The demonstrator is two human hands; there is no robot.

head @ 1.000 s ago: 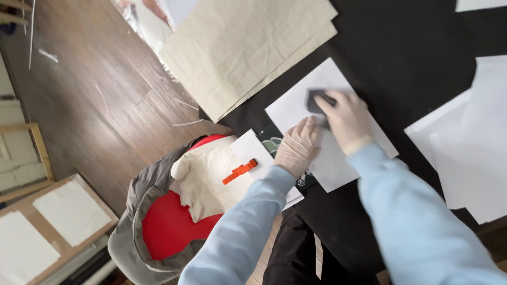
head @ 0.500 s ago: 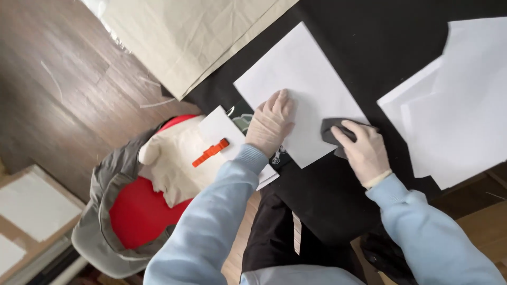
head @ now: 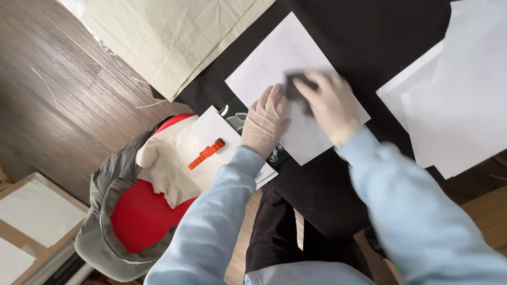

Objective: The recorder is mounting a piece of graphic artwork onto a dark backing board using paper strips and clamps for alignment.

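A white sheet of paper (head: 285, 58) lies on a black cloth-covered table (head: 369, 31). My left hand (head: 264, 122), in a pale glove, presses flat on the sheet's near left edge. On the sheet's middle, my gloved right hand (head: 330, 103) grips a small dark block (head: 294, 84); it is blurred by motion. Both arms wear light blue sleeves.
More white sheets (head: 454, 100) lie overlapping at the right. A cream fabric (head: 174, 37) hangs off the table's far left. Beside me stands a red chair (head: 132, 216) bearing a grey garment, a cream cloth, white paper and an orange cutter (head: 206, 154). Framed panels (head: 31, 221) rest on the wooden floor.
My right hand has slid the dark block from the sheet's right edge back onto its middle, close to my left hand. The left hand has stayed pressed on the sheet.
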